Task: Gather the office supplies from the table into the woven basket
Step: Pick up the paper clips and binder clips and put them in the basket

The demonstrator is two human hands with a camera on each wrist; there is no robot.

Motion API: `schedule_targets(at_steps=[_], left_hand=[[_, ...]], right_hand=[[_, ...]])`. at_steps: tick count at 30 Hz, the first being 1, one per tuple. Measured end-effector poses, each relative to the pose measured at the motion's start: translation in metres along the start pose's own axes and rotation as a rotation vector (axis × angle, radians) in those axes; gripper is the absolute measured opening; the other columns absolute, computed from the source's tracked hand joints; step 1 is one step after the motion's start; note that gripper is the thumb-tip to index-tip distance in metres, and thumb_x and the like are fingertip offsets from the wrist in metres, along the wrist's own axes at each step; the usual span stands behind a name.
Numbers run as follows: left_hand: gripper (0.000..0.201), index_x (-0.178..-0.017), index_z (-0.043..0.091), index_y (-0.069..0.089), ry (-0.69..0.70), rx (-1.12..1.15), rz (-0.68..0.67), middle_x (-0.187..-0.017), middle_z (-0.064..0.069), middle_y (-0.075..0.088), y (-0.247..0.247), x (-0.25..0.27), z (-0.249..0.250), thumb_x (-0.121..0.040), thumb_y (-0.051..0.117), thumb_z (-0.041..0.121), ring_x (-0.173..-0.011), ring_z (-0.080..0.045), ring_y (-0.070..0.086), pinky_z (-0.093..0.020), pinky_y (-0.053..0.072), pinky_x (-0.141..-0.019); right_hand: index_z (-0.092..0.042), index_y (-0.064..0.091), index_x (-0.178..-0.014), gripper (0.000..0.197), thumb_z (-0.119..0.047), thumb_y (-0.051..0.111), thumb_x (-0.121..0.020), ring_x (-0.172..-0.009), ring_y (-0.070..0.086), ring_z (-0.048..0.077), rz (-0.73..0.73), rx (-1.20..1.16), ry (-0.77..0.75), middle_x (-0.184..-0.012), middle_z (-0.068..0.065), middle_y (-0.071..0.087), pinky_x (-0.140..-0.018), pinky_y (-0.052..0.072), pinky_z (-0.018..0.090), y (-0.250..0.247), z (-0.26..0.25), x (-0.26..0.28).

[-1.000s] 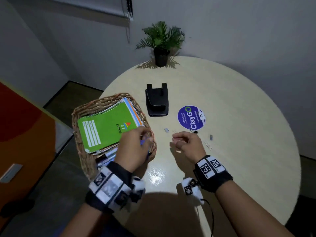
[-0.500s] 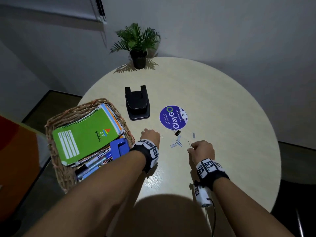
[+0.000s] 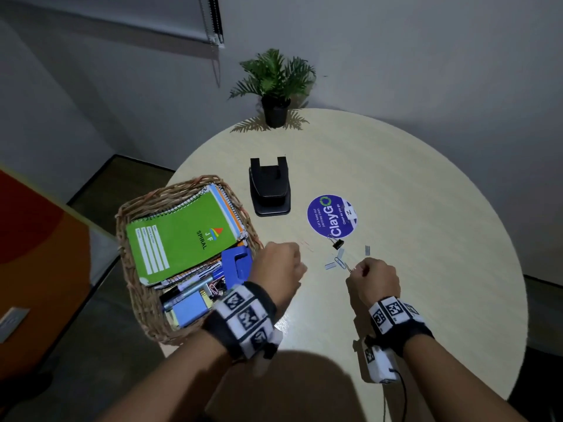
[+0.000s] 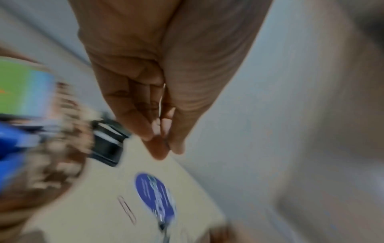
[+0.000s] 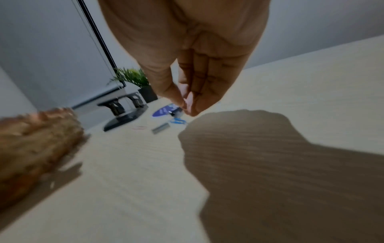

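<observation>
The woven basket (image 3: 146, 303) sits at the table's left edge and holds a green spiral notebook (image 3: 179, 239), a blue punch (image 3: 236, 264), pens and sticky notes. My left hand (image 3: 281, 263) hovers just right of the basket. Its thumb and fingertips (image 4: 164, 144) pinch a thin silvery wire, seemingly a paper clip (image 4: 161, 100). My right hand (image 3: 373, 274) pinches a thin paper clip (image 3: 348, 268) low over the table. Before it lie a blue paper clip (image 3: 338, 261), staple strips (image 3: 330, 265), a black binder clip (image 3: 337, 245) and a pink paper clip (image 4: 126, 208).
A black hole punch (image 3: 269, 190) stands beyond the basket. A round blue ClayGo sticker (image 3: 332, 216) lies flat on the table (image 3: 426, 239), and a potted plant (image 3: 274, 95) stands at the far edge. A wall rises behind, and the floor drops off on the left.
My left hand left the basket and moved right over the table; the blue punch now lies in the basket. My right hand shifted right, to just right of the small clips.
</observation>
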State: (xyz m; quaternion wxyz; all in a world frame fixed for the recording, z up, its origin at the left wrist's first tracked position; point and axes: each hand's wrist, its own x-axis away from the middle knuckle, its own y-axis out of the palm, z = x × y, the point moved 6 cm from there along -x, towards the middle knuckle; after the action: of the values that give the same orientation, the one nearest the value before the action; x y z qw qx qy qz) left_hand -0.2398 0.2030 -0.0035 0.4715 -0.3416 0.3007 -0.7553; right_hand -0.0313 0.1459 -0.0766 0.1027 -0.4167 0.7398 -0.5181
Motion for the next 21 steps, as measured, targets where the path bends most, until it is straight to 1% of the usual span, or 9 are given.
schedule_targets(at_steps=[1, 2, 4, 7, 9, 11, 13, 17, 21], left_hand=[[0.011, -0.076, 0.012, 0.06, -0.069, 0.149, 0.061, -0.066, -0.001, 0.061, -0.018, 0.011, -0.016, -0.084, 0.066, 0.013, -0.058, 0.002, 0.061, -0.008, 0.047, -0.05], [0.011, -0.076, 0.013, 0.06, -0.134, 0.248, 0.131, -0.058, 0.003, 0.058, -0.034, 0.021, -0.035, -0.082, 0.069, 0.011, -0.046, 0.006, 0.056, -0.006, 0.042, -0.045], [0.011, -0.082, 0.016, 0.065, -0.251, 0.328, 0.23, -0.052, 0.004, 0.062, -0.056, 0.033, -0.078, -0.079, 0.073, 0.011, -0.041, 0.01, 0.056, -0.013, 0.046, -0.052], [0.005, -0.083, 0.012, 0.072, -0.365, 0.226, 0.22, -0.058, -0.001, 0.07, -0.062, 0.044, -0.122, -0.082, 0.072, 0.017, -0.044, 0.009, 0.06, -0.02, 0.052, -0.06], [0.021, -0.102, 0.013, 0.075, -0.379, 0.123, 0.2, -0.079, -0.009, 0.076, -0.062, 0.048, -0.134, -0.086, 0.068, 0.023, -0.065, -0.005, 0.07, -0.023, 0.053, -0.068], [0.03, -0.116, 0.013, 0.069, -0.376, 0.034, 0.215, -0.105, -0.014, 0.074, -0.067, 0.051, -0.14, -0.09, 0.063, 0.026, -0.095, -0.024, 0.07, -0.032, 0.051, -0.086], [0.029, -0.118, 0.011, 0.067, -0.402, 0.025, 0.251, -0.113, -0.016, 0.071, -0.073, 0.054, -0.148, -0.092, 0.06, 0.022, -0.103, -0.028, 0.067, -0.036, 0.049, -0.093], [0.024, -0.109, 0.01, 0.071, -0.411, 0.04, 0.285, -0.102, -0.014, 0.074, -0.077, 0.053, -0.16, -0.092, 0.055, 0.014, -0.087, -0.026, 0.07, -0.034, 0.055, -0.087], [0.022, -0.108, 0.013, 0.07, -0.331, 0.01, 0.353, -0.08, -0.007, 0.074, -0.09, 0.046, -0.134, -0.089, 0.061, 0.021, -0.073, -0.026, 0.068, -0.032, 0.053, -0.071]], right_hand=[[-0.011, 0.067, -0.07, 0.014, -0.01, 0.054, -0.076, -0.07, 0.062, 0.035, -0.018, -0.052, -0.037, -0.072, 0.011, 0.069, -0.063, 0.047, 0.028, 0.002, -0.006, 0.003], [-0.011, 0.067, -0.07, 0.013, -0.009, 0.057, -0.077, -0.069, 0.062, 0.032, -0.049, -0.109, -0.083, -0.07, 0.011, 0.069, -0.065, 0.048, 0.028, 0.006, -0.016, 0.007], [-0.012, 0.067, -0.072, 0.013, -0.005, 0.059, -0.079, -0.063, 0.064, 0.022, -0.128, -0.253, -0.164, -0.067, 0.008, 0.068, -0.063, 0.049, 0.026, 0.012, -0.04, 0.018], [-0.012, 0.066, -0.084, 0.019, 0.003, 0.054, -0.085, -0.045, 0.061, 0.004, -0.31, -0.446, -0.255, -0.06, 0.006, 0.064, -0.051, 0.049, 0.018, 0.025, -0.084, 0.043], [-0.008, 0.067, -0.091, 0.02, 0.006, 0.055, -0.085, -0.046, 0.062, 0.006, -0.43, -0.479, -0.318, -0.062, 0.008, 0.065, -0.052, 0.052, 0.019, 0.037, -0.112, 0.059], [-0.008, 0.068, -0.092, 0.021, 0.008, 0.058, -0.084, -0.054, 0.064, 0.014, -0.535, -0.495, -0.362, -0.064, 0.008, 0.065, -0.063, 0.058, 0.03, 0.051, -0.135, 0.075], [-0.01, 0.068, -0.091, 0.021, 0.008, 0.059, -0.084, -0.06, 0.064, 0.02, -0.605, -0.498, -0.382, -0.065, 0.007, 0.063, -0.071, 0.059, 0.037, 0.062, -0.152, 0.088], [0.001, 0.066, -0.102, 0.024, 0.013, 0.052, -0.086, -0.047, 0.057, 0.003, -0.667, -0.507, -0.381, -0.066, 0.007, 0.059, -0.055, 0.052, 0.013, 0.078, -0.171, 0.112], [0.0, 0.064, -0.11, 0.032, 0.011, 0.046, -0.087, -0.053, 0.054, 0.014, -0.615, -0.529, -0.372, -0.072, 0.007, 0.058, -0.061, 0.052, 0.024, 0.077, -0.171, 0.113]])
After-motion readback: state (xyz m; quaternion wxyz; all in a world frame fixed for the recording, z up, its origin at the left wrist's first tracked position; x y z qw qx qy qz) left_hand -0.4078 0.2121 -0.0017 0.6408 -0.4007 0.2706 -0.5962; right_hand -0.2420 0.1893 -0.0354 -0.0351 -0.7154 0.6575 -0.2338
